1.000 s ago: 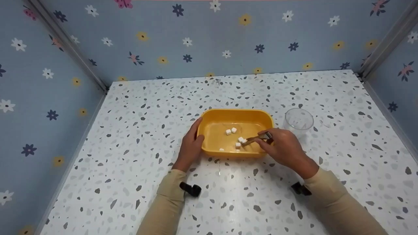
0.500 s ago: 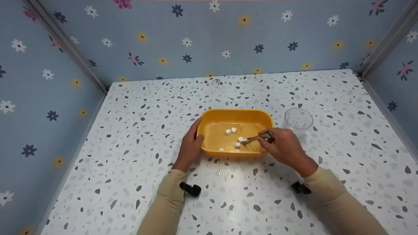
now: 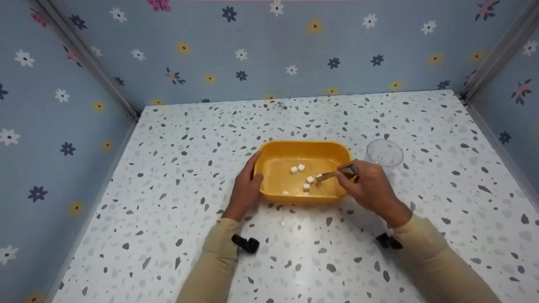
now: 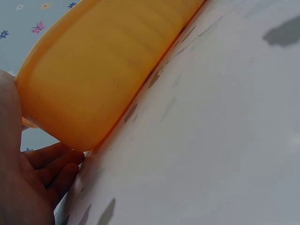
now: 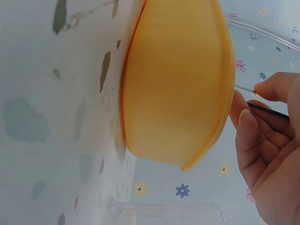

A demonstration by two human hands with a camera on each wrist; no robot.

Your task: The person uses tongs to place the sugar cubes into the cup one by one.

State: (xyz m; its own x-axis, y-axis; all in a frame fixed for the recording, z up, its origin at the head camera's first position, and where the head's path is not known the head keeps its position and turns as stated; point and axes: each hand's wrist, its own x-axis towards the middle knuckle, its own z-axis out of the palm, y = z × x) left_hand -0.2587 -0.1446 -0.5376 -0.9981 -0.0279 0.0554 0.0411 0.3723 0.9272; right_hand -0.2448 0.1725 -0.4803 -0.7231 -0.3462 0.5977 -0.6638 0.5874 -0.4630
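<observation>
A yellow rectangular tub (image 3: pixel 303 147) stands on the table. My left hand (image 3: pixel 246 187) grips its left end, thumb at the rim and fingers along the outer wall; the left wrist view shows this hand (image 4: pixel 37 173) against the tub's side (image 4: pixel 93 79). Over the tub's right part, my right hand (image 3: pixel 370 185) pinches metal tweezers (image 3: pixel 332 174) between thumb and fingers. At the tweezers' tips is a small white cube (image 3: pixel 319 176). Several other white cubes (image 3: pixel 310 179) lie on the tub's floor, one partly hidden by the near wall. In the right wrist view, the tub wall hides the tips.
A clear, round, open container (image 3: pixel 385 152) stands just right of the tub, behind my right hand. The speckled white table (image 3: pixel 202 126) meets flowered blue panels (image 3: pixel 269 50) at the back and sides.
The tweezers' tips have moved up and right, away from the other cubes, with one cube at them. My right hand has shifted slightly right; the left hand and tub have stayed put.
</observation>
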